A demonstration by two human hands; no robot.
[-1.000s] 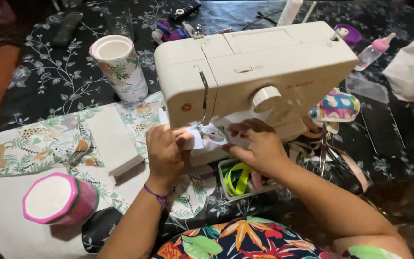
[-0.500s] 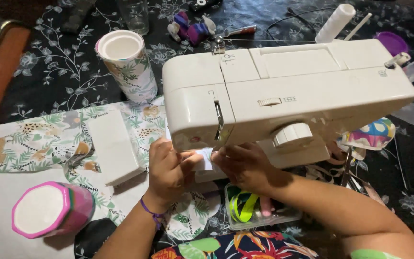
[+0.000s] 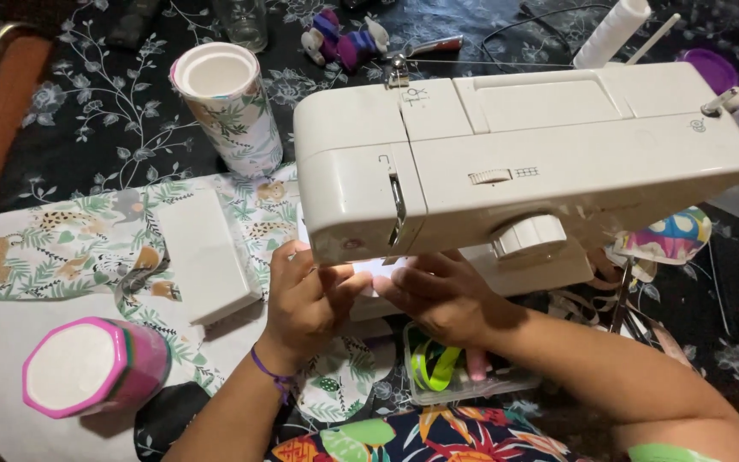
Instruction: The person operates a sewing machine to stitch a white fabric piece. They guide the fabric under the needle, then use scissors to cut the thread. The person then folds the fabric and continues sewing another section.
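Note:
A white sewing machine [image 3: 506, 162] stands in the middle of the table. My left hand [image 3: 305, 304] and my right hand [image 3: 438, 295] meet under its head, fingers pressed on a small pale piece of fabric [image 3: 378, 269] at the lit needle area. The needle itself is hidden by the machine's head. My left wrist wears a purple band. Jungle-print fabric [image 3: 62, 248] lies spread to the left, with a white rectangular box [image 3: 207, 257] on it.
A leaf-print cylinder cup [image 3: 228, 107] stands at the back left. A pink-rimmed hexagonal container [image 3: 91, 376] sits at the front left. A clear tray with green ribbon [image 3: 438, 368] lies under my right forearm. A white thread spool [image 3: 613, 30] and purple toy [image 3: 344, 43] lie behind.
My head has moved closer and over the machine, so its top now hides the needle area. Both hands have drawn together under the machine's head on the small fabric piece.

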